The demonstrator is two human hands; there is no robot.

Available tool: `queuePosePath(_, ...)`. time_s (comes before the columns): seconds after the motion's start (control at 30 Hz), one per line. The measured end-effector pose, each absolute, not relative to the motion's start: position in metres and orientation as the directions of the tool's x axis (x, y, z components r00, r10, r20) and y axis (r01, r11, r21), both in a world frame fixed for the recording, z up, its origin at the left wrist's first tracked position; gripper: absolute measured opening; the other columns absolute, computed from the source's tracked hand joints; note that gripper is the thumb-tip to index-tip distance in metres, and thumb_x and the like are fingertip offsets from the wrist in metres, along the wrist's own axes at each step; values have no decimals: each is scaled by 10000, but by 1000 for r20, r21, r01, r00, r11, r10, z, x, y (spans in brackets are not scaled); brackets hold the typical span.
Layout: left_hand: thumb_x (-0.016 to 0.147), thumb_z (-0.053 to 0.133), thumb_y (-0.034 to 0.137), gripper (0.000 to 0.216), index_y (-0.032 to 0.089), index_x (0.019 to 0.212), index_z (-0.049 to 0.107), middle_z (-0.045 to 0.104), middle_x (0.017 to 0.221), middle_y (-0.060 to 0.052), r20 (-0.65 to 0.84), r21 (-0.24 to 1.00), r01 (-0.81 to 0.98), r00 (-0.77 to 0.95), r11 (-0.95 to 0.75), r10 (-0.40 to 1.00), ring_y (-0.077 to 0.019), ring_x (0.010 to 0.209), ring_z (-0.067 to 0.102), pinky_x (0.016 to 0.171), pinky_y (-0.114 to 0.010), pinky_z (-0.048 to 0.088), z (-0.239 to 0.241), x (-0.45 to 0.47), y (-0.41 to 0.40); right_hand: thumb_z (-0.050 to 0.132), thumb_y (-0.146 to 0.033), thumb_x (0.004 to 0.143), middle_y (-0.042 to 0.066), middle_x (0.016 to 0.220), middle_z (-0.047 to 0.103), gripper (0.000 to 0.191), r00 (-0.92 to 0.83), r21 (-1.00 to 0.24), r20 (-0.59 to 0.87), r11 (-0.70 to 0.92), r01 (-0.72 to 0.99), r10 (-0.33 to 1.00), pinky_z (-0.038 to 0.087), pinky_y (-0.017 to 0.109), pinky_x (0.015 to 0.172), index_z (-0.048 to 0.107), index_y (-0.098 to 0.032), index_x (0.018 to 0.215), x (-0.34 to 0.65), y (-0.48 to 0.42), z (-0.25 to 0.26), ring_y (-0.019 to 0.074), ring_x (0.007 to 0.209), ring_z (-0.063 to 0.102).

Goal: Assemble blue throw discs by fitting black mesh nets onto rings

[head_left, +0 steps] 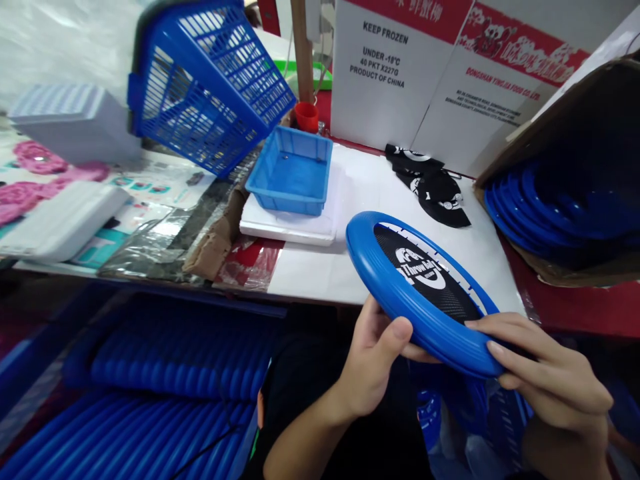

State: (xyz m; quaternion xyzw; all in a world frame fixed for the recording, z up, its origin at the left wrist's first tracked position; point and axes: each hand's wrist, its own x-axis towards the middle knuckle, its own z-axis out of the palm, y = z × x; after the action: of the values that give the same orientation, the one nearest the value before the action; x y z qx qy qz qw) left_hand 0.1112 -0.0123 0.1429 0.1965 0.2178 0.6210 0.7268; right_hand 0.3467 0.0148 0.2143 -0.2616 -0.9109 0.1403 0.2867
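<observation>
I hold a blue flying disc (400,293) with a black mesh centre and a white logo, tilted over the table's near edge. My left hand (373,363) grips its lower rim from below, thumb on top of the rim. My right hand (545,373) holds the right end of the rim, fingers curled over it. Beneath the disc, a further blue ring (465,403) shows in my lap.
A small blue tray (293,173) rests on a white slab (285,227). A blue basket (210,83) tilts at the back left. Black fabric pieces (435,183) lie on the white table (360,193). A carton of blue rings (555,207) stands right, stacked blue rings (150,400) below left.
</observation>
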Motion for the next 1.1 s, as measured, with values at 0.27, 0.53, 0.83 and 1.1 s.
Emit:
queuePosePath(0.27, 837, 893, 604, 555, 195, 1149, 685, 751, 795, -14, -93, 567, -803, 160, 184, 983, -198, 734, 776, 690, -280, 664, 144, 109, -10, 587, -288, 1118, 97, 1276, 793, 452, -677, -426, 459, 811, 400, 575, 677, 352, 922, 603, -332, 1568, 352, 7, 202, 205, 1132, 754)
queuePosePath(0.53, 857, 869, 613, 497, 198, 1014, 645, 808, 1019, -70, -77, 589, -788, 165, 178, 983, -217, 779, 797, 719, -327, 686, 140, 109, -11, 617, -260, 1099, 121, 1333, 779, 467, -665, -429, 462, 804, 412, 587, 680, 401, 895, 611, -322, 1562, 358, 1, 197, 247, 1160, 753)
queuePosePath(0.83, 854, 873, 613, 497, 198, 1000, 643, 788, 996, -58, -73, 595, -789, 138, 154, 988, -235, 896, 789, 792, -353, 686, 141, 113, -11, 626, -279, 1096, 110, 1300, 793, 448, -628, -461, 480, 785, 414, 613, 670, 387, 895, 634, -327, 1541, 356, 2, 194, 237, 1126, 766)
queuePosePath(1.1, 798, 907, 637, 644, 226, 1239, 681, 768, 941, -39, -163, 574, -785, 167, 231, 972, -190, 717, 741, 668, -320, 656, 149, 115, -13, 637, -289, 1082, 114, 1240, 801, 412, -580, -525, 534, 779, 343, 615, 675, 442, 813, 685, -341, 1488, 355, 8, 194, 277, 1062, 777)
